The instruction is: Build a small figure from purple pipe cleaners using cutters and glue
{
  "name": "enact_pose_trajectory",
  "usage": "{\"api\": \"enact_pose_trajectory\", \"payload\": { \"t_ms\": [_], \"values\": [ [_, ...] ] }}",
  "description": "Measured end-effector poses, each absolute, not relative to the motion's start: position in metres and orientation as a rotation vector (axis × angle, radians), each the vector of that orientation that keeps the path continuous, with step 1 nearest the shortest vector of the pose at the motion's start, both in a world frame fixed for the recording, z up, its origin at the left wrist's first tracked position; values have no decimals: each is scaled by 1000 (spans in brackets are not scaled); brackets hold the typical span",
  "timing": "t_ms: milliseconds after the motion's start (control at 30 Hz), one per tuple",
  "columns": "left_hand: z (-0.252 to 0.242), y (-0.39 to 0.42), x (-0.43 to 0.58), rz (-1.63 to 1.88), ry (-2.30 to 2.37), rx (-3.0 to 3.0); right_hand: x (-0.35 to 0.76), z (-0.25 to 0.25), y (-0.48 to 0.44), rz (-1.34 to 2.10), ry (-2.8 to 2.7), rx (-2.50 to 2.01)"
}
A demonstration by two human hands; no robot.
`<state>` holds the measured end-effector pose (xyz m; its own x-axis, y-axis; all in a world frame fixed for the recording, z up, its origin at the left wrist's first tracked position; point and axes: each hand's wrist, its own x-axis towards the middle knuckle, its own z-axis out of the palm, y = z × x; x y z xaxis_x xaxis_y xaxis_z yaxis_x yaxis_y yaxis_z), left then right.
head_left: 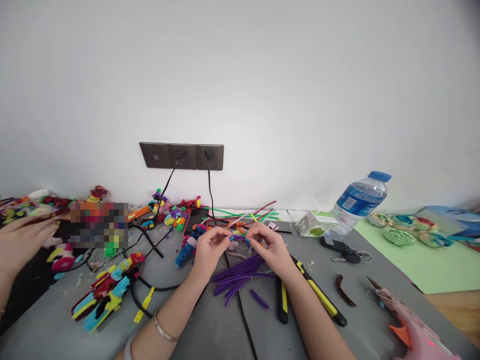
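Note:
Both hands meet above the middle of the grey table. My left hand (213,246) pinches one end of a short purple pipe cleaner (239,237), its fingers closed. From the other side, the thumb and fingertips of my right hand (268,244) are closed on the same piece; the fingers partly cover it. Just below lies a loose bundle of purple pipe cleaners (238,276), with a short purple piece (259,299) apart from it. A blue pipe-cleaner figure (185,252) lies beside my left hand. Under my right forearm are tools with black-and-yellow handles (321,296).
A pink glue gun (416,322), keys (350,255), a water bottle (358,202) and a drink carton (315,223) stand or lie right. Left are colourful pipe-cleaner figures (107,290), black cables (157,286) and another person's hand (24,245). Wall sockets (182,156) are behind.

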<state>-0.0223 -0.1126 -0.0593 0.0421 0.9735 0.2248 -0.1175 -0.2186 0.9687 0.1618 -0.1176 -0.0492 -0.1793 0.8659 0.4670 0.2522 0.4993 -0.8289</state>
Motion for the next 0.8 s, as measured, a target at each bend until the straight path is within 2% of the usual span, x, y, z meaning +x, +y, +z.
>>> {"api": "enact_pose_trajectory", "payload": {
  "t_ms": [800],
  "values": [
    [-67, -113, -20, 1380, 989, 1272, 162, -50, -117, 690, -1760, -952]
  ]
}}
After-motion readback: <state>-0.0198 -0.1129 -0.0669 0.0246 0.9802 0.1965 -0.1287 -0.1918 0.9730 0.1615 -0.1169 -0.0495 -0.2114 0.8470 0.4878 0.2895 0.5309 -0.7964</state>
